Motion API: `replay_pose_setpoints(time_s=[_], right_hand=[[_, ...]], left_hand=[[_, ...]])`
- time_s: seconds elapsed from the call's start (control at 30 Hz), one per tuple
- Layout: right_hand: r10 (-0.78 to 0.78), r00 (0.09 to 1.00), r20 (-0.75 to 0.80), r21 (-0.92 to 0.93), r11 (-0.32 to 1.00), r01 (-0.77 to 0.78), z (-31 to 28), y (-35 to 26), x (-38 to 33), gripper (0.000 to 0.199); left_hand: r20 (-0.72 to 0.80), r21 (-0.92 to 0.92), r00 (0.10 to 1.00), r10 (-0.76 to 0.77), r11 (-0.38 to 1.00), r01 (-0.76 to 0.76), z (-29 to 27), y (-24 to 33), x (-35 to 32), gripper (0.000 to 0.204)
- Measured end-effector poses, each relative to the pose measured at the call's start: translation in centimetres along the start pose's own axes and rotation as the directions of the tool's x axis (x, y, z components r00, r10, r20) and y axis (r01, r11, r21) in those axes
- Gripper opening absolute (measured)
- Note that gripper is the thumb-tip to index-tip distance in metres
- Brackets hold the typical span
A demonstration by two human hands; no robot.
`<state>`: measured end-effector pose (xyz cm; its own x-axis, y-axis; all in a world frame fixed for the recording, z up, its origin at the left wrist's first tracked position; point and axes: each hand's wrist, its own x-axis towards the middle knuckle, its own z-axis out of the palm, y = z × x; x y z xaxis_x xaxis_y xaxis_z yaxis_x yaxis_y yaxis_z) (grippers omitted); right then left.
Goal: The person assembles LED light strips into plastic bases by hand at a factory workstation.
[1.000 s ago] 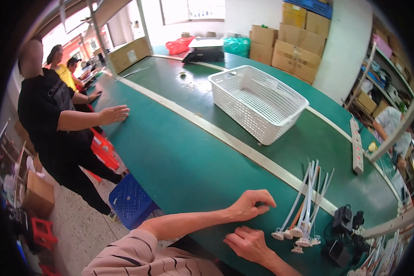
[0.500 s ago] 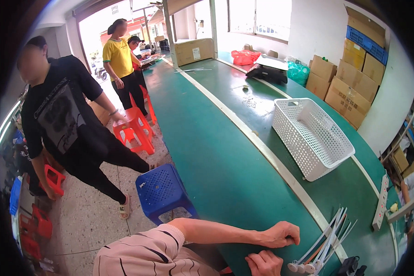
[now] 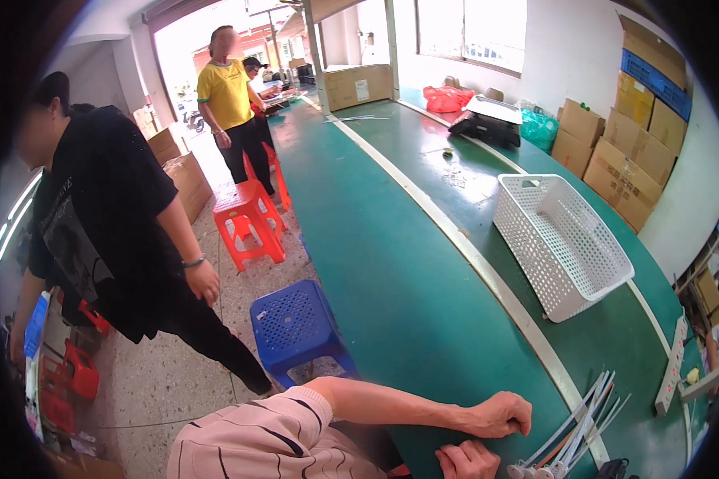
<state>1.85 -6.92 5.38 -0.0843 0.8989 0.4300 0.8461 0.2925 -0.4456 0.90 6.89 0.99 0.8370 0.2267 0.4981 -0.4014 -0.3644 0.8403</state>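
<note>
Right hand (image 3: 469,461) near green desk's (image 3: 407,303) near edge, left hand (image 3: 499,414) just beyond; fingers curled, cannot tell if grips closed. Right: slim white-and-orange rods (image 3: 581,429), round ends nearest, tips pointing far-right. Open stretch along left edge; beyond, white perforated plastic basket (image 3: 535,254).

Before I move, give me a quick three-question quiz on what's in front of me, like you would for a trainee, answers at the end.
1. What colour is the plastic stool nearest the wearer's left sleeve?
2. True or false: the bundle of thin rods lies to the left of the wearer's left hand.
3. What stands between the red plastic bag and the green plastic bag?

Key:
1. Blue.
2. False; it lies to the right.
3. A weighing scale.
</note>
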Motion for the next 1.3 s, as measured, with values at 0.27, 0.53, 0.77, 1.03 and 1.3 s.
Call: replay_pose_setpoints(time_s=[0.27,0.53,0.77,1.03,1.3], right_hand=[[0.022,1.000,0.002,0.003,1.000,-0.022,-0.3,-0.2,0.2,0.008],[0.034,0.999,0.020,0.019,0.999,-0.035,-0.3,-0.1,0.3,0.007],[0.039,0.998,0.042,0.006,0.999,-0.039,-0.2,0.1,0.0,0.008],[0.041,0.999,0.011,0.001,0.999,-0.041,-0.3,-0.1,0.0,0.009],[-0.031,0.998,-0.055,-0.065,0.998,0.027,0.9,1.2,-0.3,0.014]], left_hand=[[-0.018,-0.010,0.999,-0.027,1.000,0.026,0.8,-0.5,-0.1,0.012],[-0.070,0.019,0.997,0.038,0.999,-0.037,1.0,-0.4,0.1,0.015],[-0.037,0.018,0.999,0.024,1.000,-0.023,0.9,-0.3,0.0,0.011],[-0.018,0.041,1.000,0.012,0.999,-0.012,1.0,-0.1,0.0,0.012],[0.025,0.062,1.000,0.015,0.998,-0.016,-0.1,0.3,0.1,0.009]])
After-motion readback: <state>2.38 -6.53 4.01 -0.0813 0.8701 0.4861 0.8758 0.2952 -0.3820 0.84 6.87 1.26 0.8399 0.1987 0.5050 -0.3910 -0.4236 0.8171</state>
